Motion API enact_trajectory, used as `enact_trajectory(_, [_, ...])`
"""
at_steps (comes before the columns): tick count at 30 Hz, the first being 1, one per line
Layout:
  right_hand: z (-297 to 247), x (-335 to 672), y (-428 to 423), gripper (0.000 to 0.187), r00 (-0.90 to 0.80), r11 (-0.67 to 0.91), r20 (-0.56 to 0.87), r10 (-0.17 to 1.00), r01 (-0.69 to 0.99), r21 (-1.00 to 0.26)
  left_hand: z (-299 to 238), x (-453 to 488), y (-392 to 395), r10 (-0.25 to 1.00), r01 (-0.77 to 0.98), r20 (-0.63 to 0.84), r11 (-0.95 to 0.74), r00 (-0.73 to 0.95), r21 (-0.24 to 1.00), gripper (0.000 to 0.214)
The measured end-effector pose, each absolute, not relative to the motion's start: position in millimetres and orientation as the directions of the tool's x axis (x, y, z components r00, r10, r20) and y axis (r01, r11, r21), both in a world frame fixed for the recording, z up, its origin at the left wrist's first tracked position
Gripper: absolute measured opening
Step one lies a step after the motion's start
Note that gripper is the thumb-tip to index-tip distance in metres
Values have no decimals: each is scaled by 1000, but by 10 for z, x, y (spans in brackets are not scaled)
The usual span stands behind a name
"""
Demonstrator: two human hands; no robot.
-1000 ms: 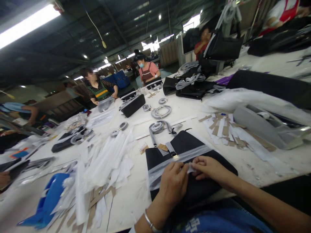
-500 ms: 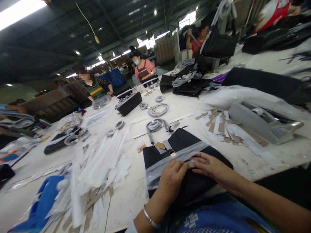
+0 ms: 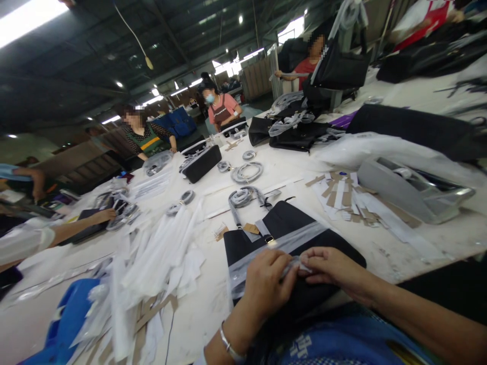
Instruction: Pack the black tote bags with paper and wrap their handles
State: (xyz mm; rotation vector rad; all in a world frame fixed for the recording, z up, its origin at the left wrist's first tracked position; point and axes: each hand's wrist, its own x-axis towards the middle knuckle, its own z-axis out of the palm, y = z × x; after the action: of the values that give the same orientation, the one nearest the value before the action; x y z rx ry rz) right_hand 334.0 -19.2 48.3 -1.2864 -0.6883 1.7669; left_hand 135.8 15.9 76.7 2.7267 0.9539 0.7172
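A black handbag (image 3: pixel 289 218) lies in front of me on the table, a band of translucent plastic film (image 3: pixel 243 263) running across it. My left hand (image 3: pixel 268 279) rests over the near side of the bag, its fingers closed on a bunched bit of film. Close beside it my right hand (image 3: pixel 329 266) pinches the same film between thumb and fingers. A gold buckle (image 3: pixel 269 239) and a brown tag (image 3: pixel 251 227) show on the bag's far side. Its wrapped strap (image 3: pixel 242 196) lies coiled just beyond.
White wrapping strips (image 3: pixel 163 248) are heaped to the left, near a blue plastic object (image 3: pixel 70 314). To the right are paper and card strips (image 3: pixel 342 195) and a grey tape dispenser (image 3: pixel 403 190). A co-worker's arm (image 3: pixel 81 225) reaches in from the left; other people stand across the table.
My hands have drawn slightly toward me, and the film between them is lifted and bunched. A co-worker's arm has come in from the left onto a black bag there.
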Motion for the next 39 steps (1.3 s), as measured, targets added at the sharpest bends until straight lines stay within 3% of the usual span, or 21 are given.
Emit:
enact_trajectory(7, [503, 3323, -50, 14, -66, -534, -541, 838, -296, -792, 820, 1445, 350, 706, 703, 197, -704, 680, 100, 13])
enact_trajectory(13, [525, 3260, 56, 8, 104, -491, -526, 844, -247, -836, 669, 1430, 364, 635, 636, 327, -763, 700, 118, 12])
enact_trajectory(20, [514, 3247, 136, 16, 136, -386, -456, 880, -356, -851, 594, 1413, 302, 590, 587, 384, -797, 710, 140, 14])
enact_trajectory(25, [517, 3284, 137, 16, 91, -387, -455, 886, -396, -833, 529, 1410, 254, 600, 595, 377, -790, 706, 144, 13])
enact_trajectory(31, [546, 3331, 145, 12, 58, -380, -450, 891, -446, -810, 543, 1488, 293, 599, 624, 370, -779, 711, 62, 16])
enact_trajectory(34, [570, 3384, 47, 15, -43, -369, -408, 912, -519, -771, 553, 1517, 312, 574, 623, 404, -782, 712, 12, 15])
enact_trajectory(39, [556, 3388, -84, 27, -223, -484, -440, 870, -554, -677, 510, 1515, 317, 534, 602, 419, -798, 735, -39, 11])
